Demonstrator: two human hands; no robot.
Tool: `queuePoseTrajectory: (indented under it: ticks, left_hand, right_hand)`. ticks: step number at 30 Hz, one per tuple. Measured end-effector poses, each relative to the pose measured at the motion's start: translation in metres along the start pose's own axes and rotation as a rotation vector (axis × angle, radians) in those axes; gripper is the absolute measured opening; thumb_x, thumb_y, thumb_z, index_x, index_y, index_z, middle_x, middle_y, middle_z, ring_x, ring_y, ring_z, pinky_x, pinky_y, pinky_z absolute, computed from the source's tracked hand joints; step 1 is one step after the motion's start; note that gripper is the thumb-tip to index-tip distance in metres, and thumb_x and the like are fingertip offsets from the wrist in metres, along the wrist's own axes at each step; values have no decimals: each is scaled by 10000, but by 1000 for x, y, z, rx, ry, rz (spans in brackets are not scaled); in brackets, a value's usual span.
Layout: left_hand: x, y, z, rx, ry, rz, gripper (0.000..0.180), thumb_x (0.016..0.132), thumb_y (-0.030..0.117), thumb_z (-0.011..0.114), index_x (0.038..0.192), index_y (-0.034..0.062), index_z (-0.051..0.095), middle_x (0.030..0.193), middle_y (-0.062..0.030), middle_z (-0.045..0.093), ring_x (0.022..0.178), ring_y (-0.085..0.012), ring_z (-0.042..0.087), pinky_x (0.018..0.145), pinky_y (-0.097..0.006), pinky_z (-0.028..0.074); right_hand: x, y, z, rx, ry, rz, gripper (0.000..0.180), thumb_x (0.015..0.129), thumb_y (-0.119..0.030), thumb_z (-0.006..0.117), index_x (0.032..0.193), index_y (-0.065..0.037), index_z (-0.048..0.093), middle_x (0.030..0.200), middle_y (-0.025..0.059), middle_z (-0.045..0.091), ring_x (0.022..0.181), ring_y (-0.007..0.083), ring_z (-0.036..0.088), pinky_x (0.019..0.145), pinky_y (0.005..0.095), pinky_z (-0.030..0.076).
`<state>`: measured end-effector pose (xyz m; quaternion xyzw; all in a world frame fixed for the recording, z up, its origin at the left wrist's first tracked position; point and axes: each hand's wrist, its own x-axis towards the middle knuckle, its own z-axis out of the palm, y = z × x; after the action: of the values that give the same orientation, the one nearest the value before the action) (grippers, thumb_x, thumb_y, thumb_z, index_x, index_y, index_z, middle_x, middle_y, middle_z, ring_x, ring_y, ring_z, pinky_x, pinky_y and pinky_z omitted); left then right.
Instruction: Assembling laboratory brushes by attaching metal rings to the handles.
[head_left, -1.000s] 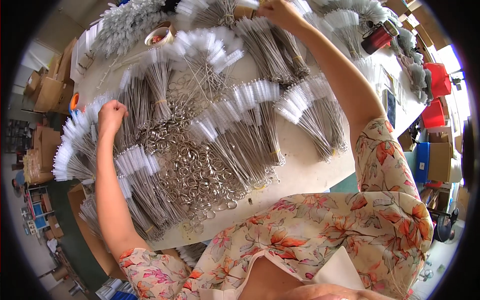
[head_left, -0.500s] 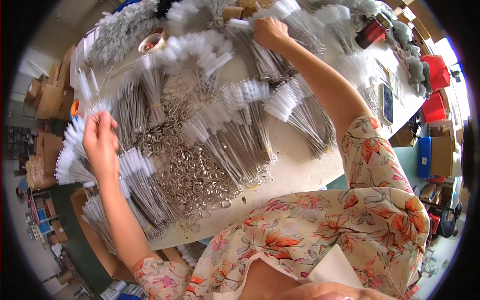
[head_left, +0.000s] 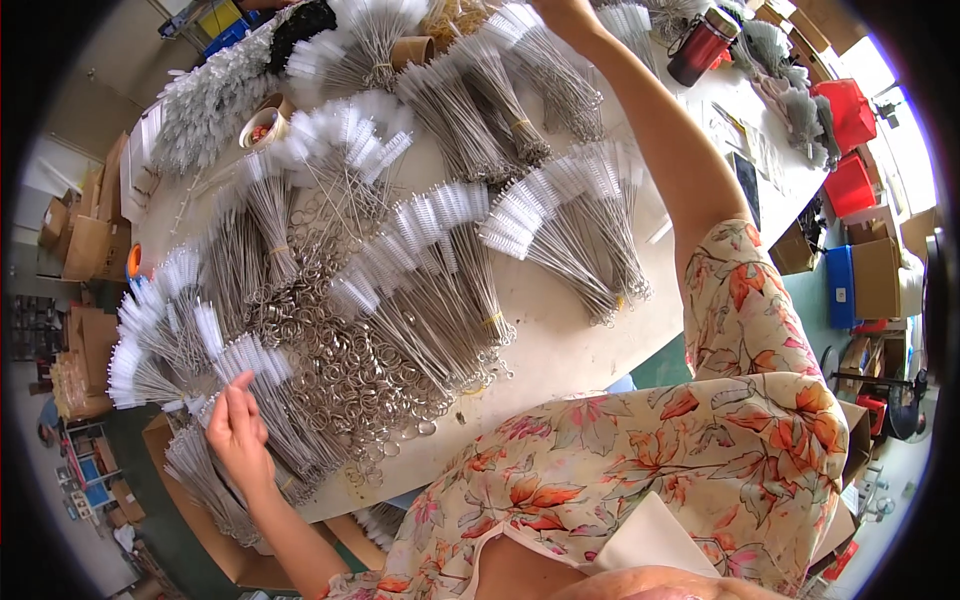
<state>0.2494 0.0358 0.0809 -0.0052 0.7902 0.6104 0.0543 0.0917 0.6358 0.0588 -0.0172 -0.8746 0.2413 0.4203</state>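
The left hand (head_left: 238,430) pinches a thin wire brush (head_left: 232,372) above a bundle of brushes (head_left: 300,440) at the near left edge of the white table (head_left: 570,350). The right hand (head_left: 562,10) reaches to the far bundles (head_left: 520,90), partly cut off by the frame's top. Loose metal rings (head_left: 360,370) lie heaped between the bundles.

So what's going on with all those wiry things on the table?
A person in a flowery top is sorting long wire brushes with white bristle tips. The left hand pinches one brush from a bundle at the near edge of the table. The right hand reaches to the far bundles. A pile of metal rings lies between.
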Motion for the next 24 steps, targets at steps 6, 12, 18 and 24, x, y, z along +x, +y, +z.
queuePoseTrajectory:
  ticks: [6,12,18,24]
  left_hand:
    - [-27,-30,-2,-248,30,-156,278,924,209,491,966,-46,592,690,21,432,485,0,284,388,-150,187]
    - [-34,-25,21,-311,16,-149,269,915,201,501,954,-41,609,680,7,456,551,-37,390,440,-170,290]
    - [-41,-19,44,-227,-107,-58,272,913,199,500,924,-37,635,657,20,470,509,-25,363,421,-174,260]
    - [-47,19,91,-218,-193,143,228,915,157,484,1027,-19,576,609,10,480,455,-31,399,395,-163,310]
  right_hand:
    - [-23,-3,-20,-518,-471,348,256,673,-374,675,852,-192,691,850,50,667,807,222,633,711,383,493]
    - [-12,2,-36,-593,-411,350,261,716,-372,610,899,-205,692,880,84,663,840,268,630,723,394,490]
    - [14,12,-68,-607,-278,258,263,729,-349,576,890,-170,682,859,141,650,822,317,625,747,419,481]
    - [-9,-119,-69,810,-258,303,160,919,-189,452,963,-52,523,967,69,578,777,144,573,627,300,498]
